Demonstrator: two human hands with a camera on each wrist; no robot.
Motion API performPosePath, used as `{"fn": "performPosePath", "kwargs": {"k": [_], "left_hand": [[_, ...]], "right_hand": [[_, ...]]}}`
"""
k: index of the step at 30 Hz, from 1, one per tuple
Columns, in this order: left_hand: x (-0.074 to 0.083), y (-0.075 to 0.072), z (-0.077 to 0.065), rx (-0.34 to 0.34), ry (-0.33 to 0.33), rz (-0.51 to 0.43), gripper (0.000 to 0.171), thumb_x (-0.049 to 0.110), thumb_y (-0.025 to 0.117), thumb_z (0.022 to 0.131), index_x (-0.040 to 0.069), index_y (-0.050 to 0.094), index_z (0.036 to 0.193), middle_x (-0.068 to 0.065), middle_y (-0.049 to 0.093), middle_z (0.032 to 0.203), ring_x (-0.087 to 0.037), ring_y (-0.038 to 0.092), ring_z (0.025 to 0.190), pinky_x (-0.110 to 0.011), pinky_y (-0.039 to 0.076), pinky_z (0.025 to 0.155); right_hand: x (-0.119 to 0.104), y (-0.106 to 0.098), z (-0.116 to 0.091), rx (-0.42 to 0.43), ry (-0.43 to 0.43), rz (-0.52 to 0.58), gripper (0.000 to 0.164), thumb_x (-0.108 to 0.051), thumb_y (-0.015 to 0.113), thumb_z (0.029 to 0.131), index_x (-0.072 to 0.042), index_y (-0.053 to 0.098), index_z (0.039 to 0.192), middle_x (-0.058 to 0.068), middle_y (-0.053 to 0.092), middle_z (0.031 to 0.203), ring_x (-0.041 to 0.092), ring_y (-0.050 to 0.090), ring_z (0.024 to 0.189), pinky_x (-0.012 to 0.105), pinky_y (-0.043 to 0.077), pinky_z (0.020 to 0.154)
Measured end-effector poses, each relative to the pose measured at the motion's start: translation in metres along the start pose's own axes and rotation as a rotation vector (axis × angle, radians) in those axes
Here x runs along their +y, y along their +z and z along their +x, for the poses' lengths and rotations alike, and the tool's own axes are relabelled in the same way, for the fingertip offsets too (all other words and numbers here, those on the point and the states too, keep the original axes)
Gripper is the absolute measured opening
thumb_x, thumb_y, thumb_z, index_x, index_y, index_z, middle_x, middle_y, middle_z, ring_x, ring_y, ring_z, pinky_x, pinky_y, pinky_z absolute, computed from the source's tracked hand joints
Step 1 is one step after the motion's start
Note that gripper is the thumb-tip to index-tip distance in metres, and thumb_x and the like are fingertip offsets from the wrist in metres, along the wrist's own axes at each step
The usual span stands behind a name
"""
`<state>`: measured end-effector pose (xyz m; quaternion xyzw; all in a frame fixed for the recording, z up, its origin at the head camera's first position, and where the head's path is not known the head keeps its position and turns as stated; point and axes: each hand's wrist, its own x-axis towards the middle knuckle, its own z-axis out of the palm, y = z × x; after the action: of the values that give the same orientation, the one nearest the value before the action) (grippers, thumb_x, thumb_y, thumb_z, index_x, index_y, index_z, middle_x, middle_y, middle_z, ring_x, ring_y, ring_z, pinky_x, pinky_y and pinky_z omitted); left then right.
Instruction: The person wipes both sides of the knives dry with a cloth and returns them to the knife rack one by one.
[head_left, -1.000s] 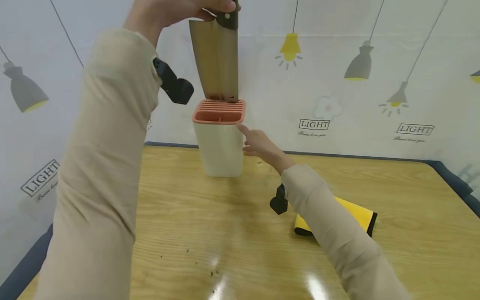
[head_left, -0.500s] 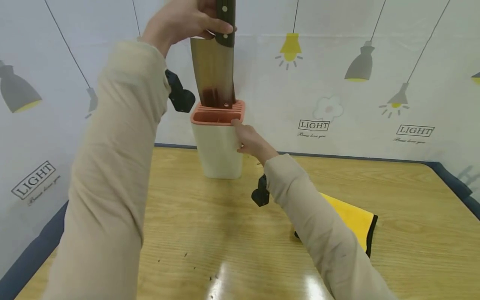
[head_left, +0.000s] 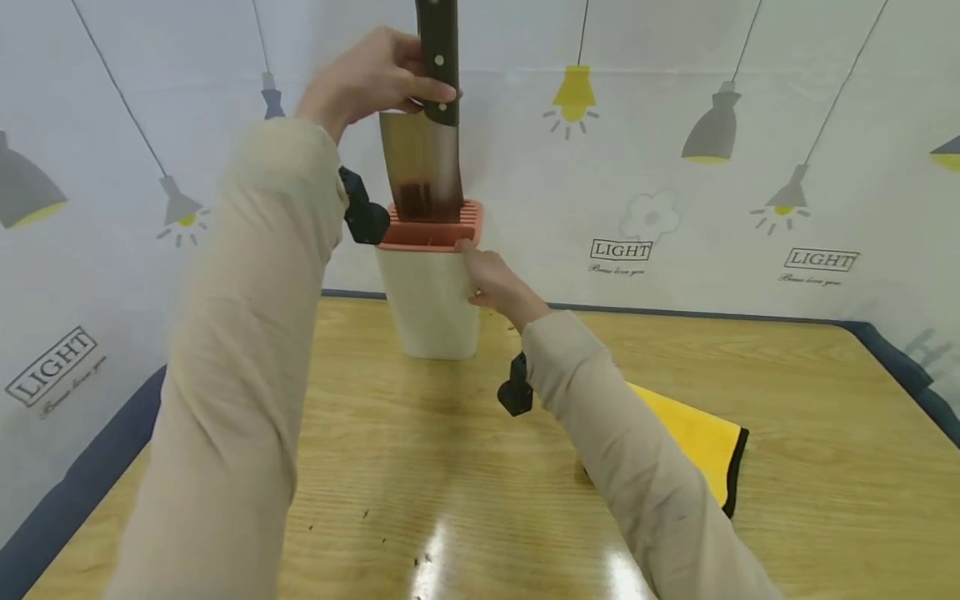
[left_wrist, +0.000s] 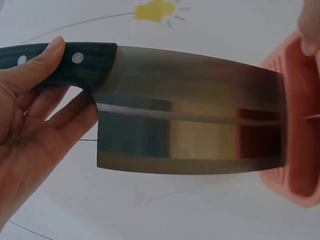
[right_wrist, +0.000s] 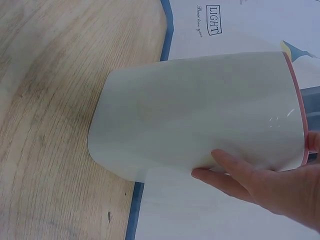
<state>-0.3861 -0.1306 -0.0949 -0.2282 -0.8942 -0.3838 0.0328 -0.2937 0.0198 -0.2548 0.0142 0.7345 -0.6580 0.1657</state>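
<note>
My left hand (head_left: 367, 79) grips a cleaver (head_left: 431, 167) by its dark riveted handle, the broad blade pointing down. In the left wrist view the blade (left_wrist: 195, 112) spans most of the picture, its far end over the slotted top. Below it stands a white knife holder (head_left: 431, 304) with a salmon-coloured top of slots and an open compartment. Whether the blade's end sits inside a slot I cannot tell. My right hand (head_left: 495, 283) holds the holder's near right rim, the thumb over the edge and fingers (right_wrist: 235, 167) against the outer wall.
A folded yellow cloth (head_left: 693, 437) with black edging lies on the wooden table (head_left: 420, 450), partly behind the right sleeve. Small dark specks dot the table's front. Directly behind the holder, a patterned white backdrop (head_left: 645, 175) rises from the table's back edge.
The left hand has brought the cleaver down toward the slotted top of the knife holder. The right hand has come in from the side and taken hold of its rim.
</note>
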Motion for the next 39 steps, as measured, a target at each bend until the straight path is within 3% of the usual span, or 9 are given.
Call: {"fn": "performPosePath", "kwargs": {"k": [2,7,12,17,24,26,30,33,39], "left_hand": [[-0.009,0.008,0.002,-0.021,-0.015,-0.02,0.048,0.035,0.071,0.072,0.013,0.056,0.113,-0.001,0.06,0.112,-0.015,0.057,0.097,-0.025,0.045,0.085],[0.0,0.039,-0.034,-0.065,-0.134,0.025,0.044,0.025,0.06,0.085,0.003,0.049,0.121,-0.011,0.054,0.121,-0.017,0.054,0.1,-0.031,0.042,0.092],[-0.014,0.059,-0.045,-0.11,-0.213,-0.032,0.039,0.016,0.053,0.089,-0.005,0.045,0.121,-0.018,0.05,0.124,-0.024,0.052,0.108,-0.032,0.04,0.094],[-0.03,0.07,-0.044,-0.124,-0.266,-0.046,0.04,0.014,0.05,0.091,-0.005,0.04,0.124,-0.021,0.047,0.124,-0.029,0.049,0.112,-0.034,0.039,0.095],[-0.039,0.078,-0.047,-0.114,-0.299,-0.121,0.042,0.015,0.048,0.092,-0.002,0.035,0.128,-0.019,0.045,0.126,-0.028,0.048,0.112,-0.034,0.04,0.094],[-0.039,0.079,-0.047,-0.105,-0.296,-0.15,0.043,0.015,0.048,0.092,-0.002,0.034,0.129,-0.019,0.044,0.127,-0.028,0.047,0.114,-0.034,0.04,0.095],[-0.042,0.081,-0.047,-0.071,-0.288,-0.107,0.045,0.02,0.048,0.092,-0.003,0.036,0.128,-0.019,0.044,0.128,-0.028,0.046,0.114,-0.035,0.037,0.096],[-0.046,0.083,-0.047,-0.04,-0.282,-0.045,0.045,0.024,0.048,0.092,-0.004,0.04,0.126,-0.021,0.045,0.127,-0.029,0.046,0.114,-0.036,0.036,0.097],[-0.049,0.089,-0.055,0.032,-0.243,0.055,0.048,0.029,0.048,0.091,-0.006,0.04,0.123,-0.023,0.047,0.123,-0.031,0.046,0.113,-0.04,0.036,0.096]], "right_hand": [[0.0,0.001,0.0,0.007,-0.001,0.0,0.059,-0.036,0.031,0.095,-0.004,0.013,0.141,0.011,0.014,0.146,0.027,0.022,0.131,0.038,0.033,0.101],[0.001,0.003,-0.001,0.025,-0.004,-0.008,0.06,-0.037,0.032,0.095,-0.003,0.012,0.141,0.012,0.014,0.146,0.028,0.024,0.13,0.038,0.033,0.101],[0.004,0.008,-0.001,0.037,-0.025,-0.046,0.061,-0.039,0.03,0.096,-0.002,0.014,0.141,0.011,0.017,0.145,0.025,0.032,0.125,0.039,0.035,0.099],[0.005,0.01,-0.001,0.072,-0.06,-0.149,0.06,-0.043,0.028,0.095,0.0,0.026,0.137,0.012,0.03,0.139,0.014,0.045,0.088,0.035,0.042,0.092],[0.006,0.008,-0.001,0.064,-0.054,-0.233,0.06,-0.047,0.026,0.094,-0.002,0.035,0.132,0.009,0.044,0.094,0.009,0.026,0.047,0.026,0.041,0.069],[0.007,0.006,0.0,0.055,-0.057,-0.247,0.062,-0.05,0.025,0.094,-0.003,0.034,0.134,0.006,0.039,0.082,0.01,0.025,0.046,0.028,0.045,0.075],[0.012,0.0,0.0,-0.002,-0.057,-0.221,0.067,-0.052,0.025,0.093,-0.005,0.023,0.139,0.014,0.049,0.112,0.02,0.055,0.089,0.039,0.039,0.095],[0.017,-0.005,0.0,-0.035,-0.055,-0.192,0.067,-0.051,0.024,0.093,-0.005,0.016,0.141,0.016,0.024,0.142,0.032,0.033,0.126,0.043,0.032,0.101],[0.02,-0.023,-0.01,-0.051,-0.111,-0.279,0.067,-0.05,0.022,0.094,-0.003,0.016,0.141,0.021,0.027,0.14,0.033,0.034,0.125,0.041,0.032,0.101]]}}
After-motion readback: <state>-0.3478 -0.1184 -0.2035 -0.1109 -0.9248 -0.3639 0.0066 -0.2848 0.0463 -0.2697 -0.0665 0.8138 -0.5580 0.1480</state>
